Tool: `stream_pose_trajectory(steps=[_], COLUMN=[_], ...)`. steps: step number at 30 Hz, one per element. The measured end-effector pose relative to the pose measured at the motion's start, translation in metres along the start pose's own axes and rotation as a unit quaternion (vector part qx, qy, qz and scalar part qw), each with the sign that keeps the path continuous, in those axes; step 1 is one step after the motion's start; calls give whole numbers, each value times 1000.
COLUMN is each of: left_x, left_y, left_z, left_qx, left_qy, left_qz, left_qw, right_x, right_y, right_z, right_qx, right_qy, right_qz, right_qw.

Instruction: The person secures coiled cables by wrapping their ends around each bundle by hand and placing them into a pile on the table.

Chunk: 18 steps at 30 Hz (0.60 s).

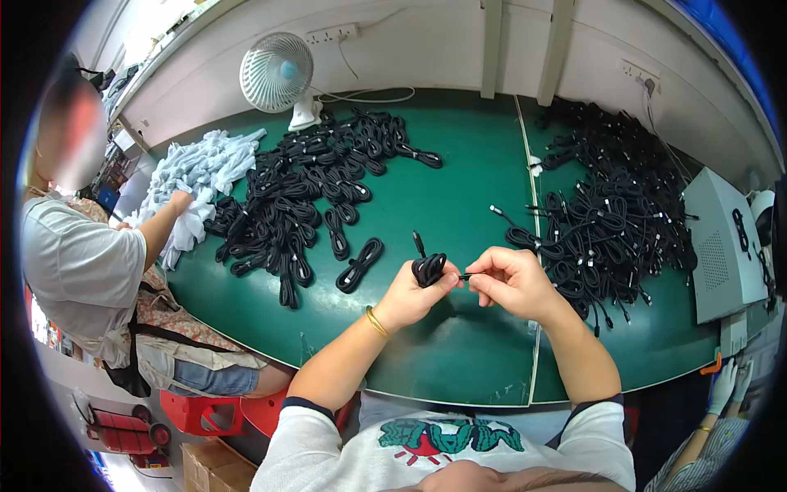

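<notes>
My left hand (410, 293) is closed around a coiled black cable (428, 269), with one connector end sticking up above the fingers. Close beside it, my right hand (512, 283) pinches a thin black end of the cable between thumb and fingertips. Both hands are above the green table (459, 197). Left of them lies a single bundled cable (359, 265), near a big pile of bundled black cables (303, 180). On the right is a heap of looser black cables (607, 221) with silvery connectors.
A small fan (279, 74) stands at the back. At the left, a co-worker (82, 254) reaches into a pale heap (201, 176). A grey metal box (721, 246) stands at the right edge. Another person's gloved hands (725, 385) show at the lower right.
</notes>
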<state>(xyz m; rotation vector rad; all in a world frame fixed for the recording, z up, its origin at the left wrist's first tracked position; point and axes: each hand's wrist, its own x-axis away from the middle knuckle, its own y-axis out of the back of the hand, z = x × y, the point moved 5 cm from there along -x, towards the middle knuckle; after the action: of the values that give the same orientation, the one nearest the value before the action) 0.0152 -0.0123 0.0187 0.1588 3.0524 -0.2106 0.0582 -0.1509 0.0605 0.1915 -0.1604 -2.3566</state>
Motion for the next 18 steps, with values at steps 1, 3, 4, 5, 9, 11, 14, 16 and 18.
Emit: stream_pose_trajectory(steps=[1,3,4,5,9,11,14,16,18], left_x=[3,3,3,2,-3,-6,-6,-2,0], left_y=[-1,1,1,1,3,0,-7,-15,-21], left_z=[3,2,-1,-3,-3,-8,-5,-4,-7], left_qx=[3,-46,-43,-66,-244,-325,-447,-470,-447], left_qy=[4,-4,-18,-8,6,-86,-153,-138,-173], left_qz=[0,2,24,33,14,34,114,138,124], left_qw=[1000,999,999,997,970,941,874,861,869], right_x=[1,1,1,0,-11,-11,-5,-4,-3], right_y=[-4,-9,-11,-11,1,9,9,-2,-2], right_z=[-2,-3,-4,-4,-11,3,3,10,10], right_qx=[-18,-35,-33,-34,90,185,123,138,114], right_qy=[-10,16,27,32,76,227,89,134,106], right_qz=[35,30,37,31,35,16,51,61,75], right_qw=[999,999,998,998,992,956,987,979,985])
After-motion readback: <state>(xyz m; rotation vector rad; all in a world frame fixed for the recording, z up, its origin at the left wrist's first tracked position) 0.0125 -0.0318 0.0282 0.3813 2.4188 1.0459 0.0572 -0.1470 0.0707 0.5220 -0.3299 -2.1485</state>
